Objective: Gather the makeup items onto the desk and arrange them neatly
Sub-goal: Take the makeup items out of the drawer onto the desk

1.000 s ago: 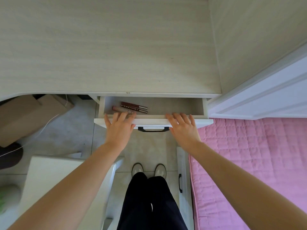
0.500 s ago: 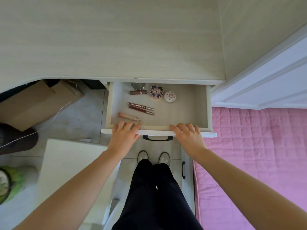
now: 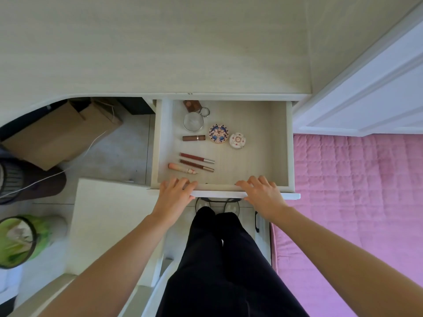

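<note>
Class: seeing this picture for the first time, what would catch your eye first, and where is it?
Probably the open drawer under the desk, with both hands on its front edge. Inside, left of centre, lie lip gloss tubes, a blue patterned compact and a small white compact. The pink quilt fills the right side.
</note>
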### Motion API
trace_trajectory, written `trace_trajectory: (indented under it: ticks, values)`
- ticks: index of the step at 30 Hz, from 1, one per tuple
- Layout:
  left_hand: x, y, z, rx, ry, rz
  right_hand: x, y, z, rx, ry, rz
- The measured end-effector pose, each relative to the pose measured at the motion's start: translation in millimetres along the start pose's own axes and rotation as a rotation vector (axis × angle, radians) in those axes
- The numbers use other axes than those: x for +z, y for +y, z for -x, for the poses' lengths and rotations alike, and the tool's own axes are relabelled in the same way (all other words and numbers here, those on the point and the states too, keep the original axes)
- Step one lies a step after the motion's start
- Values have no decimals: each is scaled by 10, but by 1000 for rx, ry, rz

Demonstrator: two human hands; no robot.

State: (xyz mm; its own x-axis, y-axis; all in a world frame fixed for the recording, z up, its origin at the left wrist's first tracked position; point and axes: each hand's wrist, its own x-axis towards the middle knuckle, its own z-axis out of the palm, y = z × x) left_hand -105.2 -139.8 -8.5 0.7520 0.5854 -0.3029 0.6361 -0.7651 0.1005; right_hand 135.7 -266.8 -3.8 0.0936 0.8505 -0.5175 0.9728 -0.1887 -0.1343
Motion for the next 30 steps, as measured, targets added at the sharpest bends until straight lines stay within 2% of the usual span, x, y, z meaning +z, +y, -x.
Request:
trace_trajectory:
  ticks: [11,18,22,30]
  values:
    - [25,65,132,-65,-140,100,61,-17,143,-42,-80,0]
    - [11,-18,33,-99,-134,215,-25,83,54,-10,-139,-216]
    - [-28,-95,-198,-148,-106,308,-78,145,-154,7,-99,-250]
    - [-65,-364,-977,-223,-63,333,-266,180,-851,-12,-22,-226]
